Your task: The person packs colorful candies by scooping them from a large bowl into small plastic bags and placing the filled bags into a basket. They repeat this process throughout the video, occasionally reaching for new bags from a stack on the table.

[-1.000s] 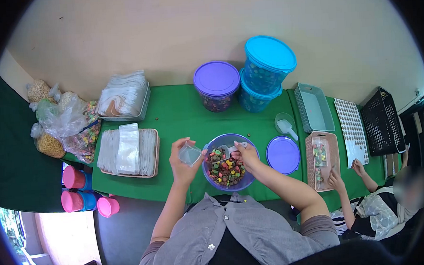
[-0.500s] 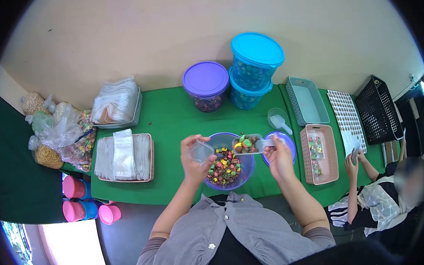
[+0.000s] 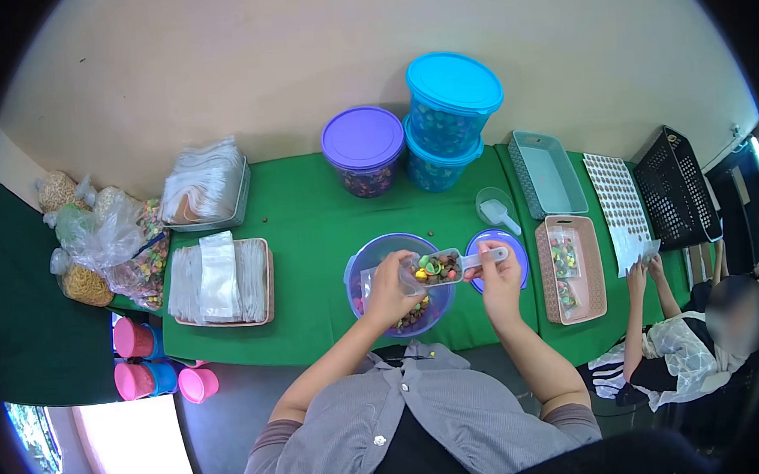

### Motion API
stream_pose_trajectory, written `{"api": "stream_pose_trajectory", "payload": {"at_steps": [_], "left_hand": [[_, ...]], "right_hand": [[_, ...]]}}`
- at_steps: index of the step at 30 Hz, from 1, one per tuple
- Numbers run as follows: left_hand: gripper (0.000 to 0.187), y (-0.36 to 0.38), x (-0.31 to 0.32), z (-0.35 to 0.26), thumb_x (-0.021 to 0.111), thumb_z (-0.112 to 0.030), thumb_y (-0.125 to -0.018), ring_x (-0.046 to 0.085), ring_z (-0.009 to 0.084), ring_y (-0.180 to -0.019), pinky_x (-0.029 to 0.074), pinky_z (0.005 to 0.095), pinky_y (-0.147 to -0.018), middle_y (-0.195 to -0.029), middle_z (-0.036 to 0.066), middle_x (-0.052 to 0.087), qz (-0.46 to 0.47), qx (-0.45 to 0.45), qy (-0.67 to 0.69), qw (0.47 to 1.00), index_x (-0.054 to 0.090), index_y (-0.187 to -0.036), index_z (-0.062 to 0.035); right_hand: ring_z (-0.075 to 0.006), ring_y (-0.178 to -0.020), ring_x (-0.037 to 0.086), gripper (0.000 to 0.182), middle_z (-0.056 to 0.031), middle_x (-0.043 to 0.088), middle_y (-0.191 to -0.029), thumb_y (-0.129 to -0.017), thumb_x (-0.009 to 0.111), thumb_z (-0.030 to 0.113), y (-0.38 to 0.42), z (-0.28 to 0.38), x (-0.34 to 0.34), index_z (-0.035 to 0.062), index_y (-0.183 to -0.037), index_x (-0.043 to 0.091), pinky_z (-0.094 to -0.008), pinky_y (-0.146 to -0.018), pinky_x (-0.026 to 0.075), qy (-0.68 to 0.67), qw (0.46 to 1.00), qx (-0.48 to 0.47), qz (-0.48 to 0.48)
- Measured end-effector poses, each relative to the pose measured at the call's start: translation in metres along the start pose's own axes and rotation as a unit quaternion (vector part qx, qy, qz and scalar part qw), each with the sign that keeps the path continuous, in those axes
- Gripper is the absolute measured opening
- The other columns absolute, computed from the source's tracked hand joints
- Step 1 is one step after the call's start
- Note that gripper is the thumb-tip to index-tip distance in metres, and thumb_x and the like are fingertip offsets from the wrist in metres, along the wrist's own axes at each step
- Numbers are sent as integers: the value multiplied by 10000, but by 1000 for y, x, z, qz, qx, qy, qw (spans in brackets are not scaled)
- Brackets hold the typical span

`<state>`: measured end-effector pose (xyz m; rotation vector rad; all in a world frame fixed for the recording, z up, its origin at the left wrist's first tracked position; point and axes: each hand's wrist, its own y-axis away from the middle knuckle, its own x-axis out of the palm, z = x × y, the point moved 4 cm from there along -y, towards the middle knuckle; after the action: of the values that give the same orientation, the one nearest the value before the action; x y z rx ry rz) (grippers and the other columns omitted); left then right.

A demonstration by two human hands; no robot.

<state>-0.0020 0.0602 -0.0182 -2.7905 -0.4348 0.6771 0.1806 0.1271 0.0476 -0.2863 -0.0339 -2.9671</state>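
My left hand is closed around a clear plastic pouch, with the pouch's mouth facing right. In my right hand is a translucent scoop, gripped by its handle. Its head is heaped with colourful button-like candies, and the tip is right at the pouch's mouth. Both are over a purple tub that holds more mixed candies, partly hidden by my left hand. A purple lid lies beneath my right hand, and one loose brown candy rests behind the tub.
Trays of pouches stand left, beside bagged snacks. Lidded tubs line the wall. A small bowl with a scoop, a pink basket with filled pouches and a sticker sheet are right, near a co-worker.
My left hand has moved right with the pouch, bringing its mouth to the scoop's tip. The loaded scoop has tilted slightly. The co-worker's hands have shifted towards the sticker sheet.
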Motion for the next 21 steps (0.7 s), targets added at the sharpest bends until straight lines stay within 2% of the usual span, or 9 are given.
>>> {"api": "stream_pose_trajectory", "payload": {"at_steps": [2,5,7,12,14,15,17,19,21], "left_hand": [[720,1,0,-3,835,-146,-575,554,340,-1068,431,428,-929,-1121,151,553,24,29,-81,996,477,-1193,-56],[735,3,4,-2,834,-148,-551,550,353,-1054,423,439,-922,-1121,155,552,20,41,-97,994,476,-1187,-56],[730,1,3,-2,836,-147,-560,553,344,-1058,429,432,-921,-1121,150,549,17,31,-84,996,474,-1187,-52],[692,0,-8,1,829,-144,-600,571,328,-1039,435,428,-924,-1096,146,562,-18,-9,-8,1000,473,-1186,-50],[637,0,-20,9,821,-188,-680,584,290,-1056,460,401,-914,-1105,129,571,-101,-51,73,991,462,-1188,-51],[637,-1,-26,9,821,-188,-680,584,290,-1056,460,401,-914,-1105,129,571,-105,-53,74,990,462,-1188,-51],[600,-3,-50,10,813,-220,-737,580,256,-1077,473,383,-922,-1106,116,578,-189,-78,286,936,448,-1186,-60],[601,-11,-77,-3,815,-217,-742,580,252,-1075,475,388,-929,-1094,110,580,-187,-46,328,925,438,-1186,-66],[603,-9,-97,-1,817,-214,-747,580,248,-1073,478,392,-935,-1082,104,582,-184,-12,368,911,429,-1186,-71]], "right_hand": [[-115,-609,588,167,-57,604,-808,-989,541,158,4,6,9,0,-1043,543,-267,-593,505,42,998,-35,21],[-161,-674,619,163,-80,624,-853,-969,558,119,10,20,29,-11,-1067,549,-276,-614,504,221,972,-48,62],[-195,-736,640,181,-121,633,-929,-940,579,100,14,39,48,-8,-1085,565,-283,-604,510,324,903,-262,103],[-213,-790,646,186,-148,645,-983,-933,585,94,19,48,63,-7,-1089,583,-287,-622,511,314,899,-254,168],[-186,-781,647,187,-136,659,-949,-951,570,114,10,50,51,-12,-1088,585,-275,-630,512,262,916,-288,92],[-186,-781,647,187,-136,659,-949,-951,570,114,6,54,52,-12,-1088,585,-275,-630,512,263,916,-287,96],[-168,-755,648,203,-119,664,-890,-969,554,148,-12,56,49,-18,-1082,586,-277,-642,518,181,968,-168,46],[-165,-719,650,174,-113,662,-869,-957,547,120,-26,23,48,-21,-1045,599,-296,-645,525,188,973,-121,58],[-180,-702,661,169,-125,672,-842,-933,527,88,-36,-38,55,-32,-995,628,-310,-634,528,260,935,-7,242]]}}
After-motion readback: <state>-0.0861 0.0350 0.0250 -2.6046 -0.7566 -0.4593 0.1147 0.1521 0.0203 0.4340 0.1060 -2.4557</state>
